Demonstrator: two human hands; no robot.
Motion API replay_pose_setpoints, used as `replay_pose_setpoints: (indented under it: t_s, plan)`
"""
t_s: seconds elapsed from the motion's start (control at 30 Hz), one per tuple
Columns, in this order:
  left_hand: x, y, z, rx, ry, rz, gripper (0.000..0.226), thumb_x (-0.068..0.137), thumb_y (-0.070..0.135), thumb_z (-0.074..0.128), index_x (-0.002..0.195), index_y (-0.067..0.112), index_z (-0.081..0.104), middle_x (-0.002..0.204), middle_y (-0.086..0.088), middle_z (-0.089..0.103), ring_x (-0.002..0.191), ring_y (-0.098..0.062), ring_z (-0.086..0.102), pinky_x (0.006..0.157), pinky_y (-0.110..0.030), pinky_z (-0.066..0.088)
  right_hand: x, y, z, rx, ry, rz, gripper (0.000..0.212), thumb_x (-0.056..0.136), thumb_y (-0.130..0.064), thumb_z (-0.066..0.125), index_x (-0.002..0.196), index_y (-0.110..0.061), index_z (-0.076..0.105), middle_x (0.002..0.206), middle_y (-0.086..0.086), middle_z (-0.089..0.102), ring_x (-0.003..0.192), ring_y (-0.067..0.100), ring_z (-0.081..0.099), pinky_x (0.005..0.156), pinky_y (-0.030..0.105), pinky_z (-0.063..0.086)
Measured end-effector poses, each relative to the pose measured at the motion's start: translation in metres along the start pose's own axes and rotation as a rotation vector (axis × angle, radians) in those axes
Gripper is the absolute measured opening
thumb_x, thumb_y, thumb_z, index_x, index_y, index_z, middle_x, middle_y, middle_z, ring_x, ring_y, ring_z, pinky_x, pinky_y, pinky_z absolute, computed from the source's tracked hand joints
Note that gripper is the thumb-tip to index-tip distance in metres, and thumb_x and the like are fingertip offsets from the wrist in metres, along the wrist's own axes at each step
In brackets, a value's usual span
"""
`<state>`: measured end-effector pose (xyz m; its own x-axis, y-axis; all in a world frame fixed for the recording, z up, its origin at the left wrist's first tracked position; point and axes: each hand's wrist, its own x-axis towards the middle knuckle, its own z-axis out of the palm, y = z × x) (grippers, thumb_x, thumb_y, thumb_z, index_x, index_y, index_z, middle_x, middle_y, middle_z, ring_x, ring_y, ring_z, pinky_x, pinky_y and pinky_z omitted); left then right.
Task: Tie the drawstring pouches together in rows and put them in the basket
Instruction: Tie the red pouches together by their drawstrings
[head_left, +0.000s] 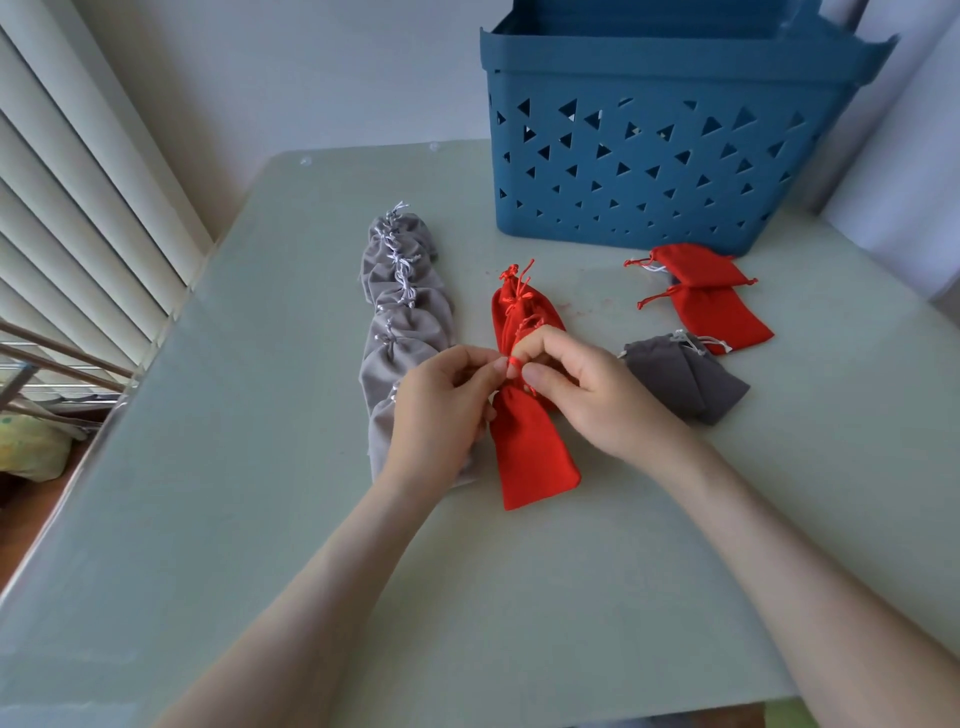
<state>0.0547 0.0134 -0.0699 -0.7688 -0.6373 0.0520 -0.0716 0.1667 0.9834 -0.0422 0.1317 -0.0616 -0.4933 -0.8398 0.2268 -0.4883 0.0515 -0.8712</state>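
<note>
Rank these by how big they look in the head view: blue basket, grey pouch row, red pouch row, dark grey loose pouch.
1. blue basket, largest though it stands farthest off
2. grey pouch row
3. red pouch row, somewhat shorter; both rows are partly covered
4. dark grey loose pouch

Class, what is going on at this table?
A person is tying pouches into a red row; the left hand and right hand pinch the red cord at its near end. A knotted grey row lies beside it. Two loose red pouches and a dark grey pouch lie near the blue basket.
</note>
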Motion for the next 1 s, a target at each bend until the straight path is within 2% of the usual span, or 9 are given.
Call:
replay_pose_setpoints:
  t_s: [0.13, 0.23, 0.4, 0.5, 0.57, 0.67, 0.8, 0.93, 1.0]
  plan:
    - [-0.0013, 0.0009, 0.0008, 0.021, -0.004, 0.034, 0.012, 0.092, 0.013, 0.060, 0.088, 0.010, 0.071, 0.053, 0.004, 0.054, 0.043, -0.005, 0.050, 0.050, -0.015, 0.043, -0.0003, 0.0018, 0.0037, -0.080, 0.073, -0.031, 0.021, 0.093, -0.005, 0.055, 0.097, -0.024, 0.048, 0.081, -0.003, 0.058, 0.079, -0.001, 0.052, 0.078, 0.014, 0.038]
    - [-0.0035, 0.0028, 0.0006, 0.040, -0.023, 0.064, 0.014, 0.094, 0.009, 0.055, 0.090, 0.010, 0.069, 0.061, 0.002, 0.060, 0.049, -0.004, 0.058, 0.056, -0.014, 0.048, 0.0010, 0.0023, 0.0062, -0.138, 0.122, -0.029, 0.021, 0.092, -0.004, 0.057, 0.106, -0.018, 0.051, 0.080, -0.003, 0.057, 0.077, -0.003, 0.051, 0.077, 0.008, 0.036]
    - [-0.0050, 0.0000, 0.0045, 0.020, -0.106, 0.077, 0.013, 0.093, 0.006, 0.056, 0.103, 0.007, 0.065, 0.080, -0.005, 0.067, 0.065, -0.007, 0.067, 0.074, -0.027, 0.057, 0.0022, 0.0075, 0.0071, -0.217, 0.197, -0.039, 0.020, 0.090, -0.005, 0.058, 0.108, -0.012, 0.057, 0.081, 0.001, 0.058, 0.076, -0.002, 0.052, 0.076, 0.007, 0.036]
    - [-0.0067, 0.0023, 0.0055, -0.044, -0.118, 0.082, 0.009, 0.089, 0.012, 0.063, 0.098, 0.008, 0.064, 0.082, -0.006, 0.068, 0.068, -0.010, 0.068, 0.070, -0.024, 0.056, 0.0021, 0.0076, 0.0052, -0.231, 0.204, -0.064, 0.018, 0.090, -0.008, 0.059, 0.107, -0.012, 0.058, 0.080, -0.006, 0.058, 0.079, 0.003, 0.056, 0.075, 0.006, 0.037]
    - [-0.0063, 0.0030, 0.0040, -0.077, -0.101, 0.068, 0.001, 0.089, 0.010, 0.063, 0.090, 0.011, 0.064, 0.076, -0.005, 0.066, 0.065, -0.008, 0.066, 0.066, -0.022, 0.056, 0.0014, 0.0058, 0.0052, -0.248, 0.189, -0.086, 0.017, 0.090, -0.006, 0.060, 0.107, -0.009, 0.059, 0.082, -0.002, 0.061, 0.080, 0.006, 0.056, 0.074, 0.006, 0.038]
    - [-0.0050, 0.0011, 0.0020, -0.081, -0.071, 0.066, 0.011, 0.090, 0.007, 0.063, 0.083, 0.017, 0.063, 0.067, 0.000, 0.063, 0.060, -0.007, 0.064, 0.063, -0.024, 0.056, 0.0013, 0.0041, 0.0072, -0.269, 0.178, -0.112, 0.018, 0.090, -0.008, 0.061, 0.108, -0.005, 0.059, 0.085, 0.006, 0.063, 0.082, 0.010, 0.056, 0.075, 0.007, 0.038]
    - [-0.0051, 0.0005, 0.0024, -0.079, -0.080, 0.080, 0.015, 0.090, 0.007, 0.062, 0.087, 0.022, 0.063, 0.059, 0.008, 0.061, 0.059, -0.008, 0.063, 0.066, -0.029, 0.058, 0.0026, 0.0064, 0.0070, -0.277, 0.169, -0.119, 0.023, 0.090, -0.008, 0.061, 0.112, -0.005, 0.060, 0.085, 0.006, 0.064, 0.085, 0.011, 0.056, 0.078, 0.011, 0.039]
    - [-0.0051, 0.0025, 0.0022, -0.121, -0.107, 0.082, 0.018, 0.091, 0.004, 0.059, 0.085, 0.020, 0.065, 0.067, 0.000, 0.061, 0.061, -0.007, 0.061, 0.061, -0.020, 0.054, 0.0035, 0.0082, 0.0064, -0.277, 0.182, -0.081, 0.020, 0.088, -0.013, 0.063, 0.108, -0.009, 0.065, 0.087, 0.002, 0.063, 0.085, 0.010, 0.058, 0.078, 0.012, 0.039]
    - [-0.0055, 0.0045, 0.0026, -0.150, -0.109, 0.083, 0.018, 0.092, 0.002, 0.058, 0.083, 0.017, 0.064, 0.070, -0.004, 0.061, 0.061, -0.007, 0.060, 0.059, -0.019, 0.053, 0.0041, 0.0082, 0.0055, -0.233, 0.198, -0.049, 0.015, 0.087, -0.017, 0.064, 0.100, -0.011, 0.068, 0.089, 0.000, 0.066, 0.087, 0.012, 0.060, 0.080, 0.019, 0.043]
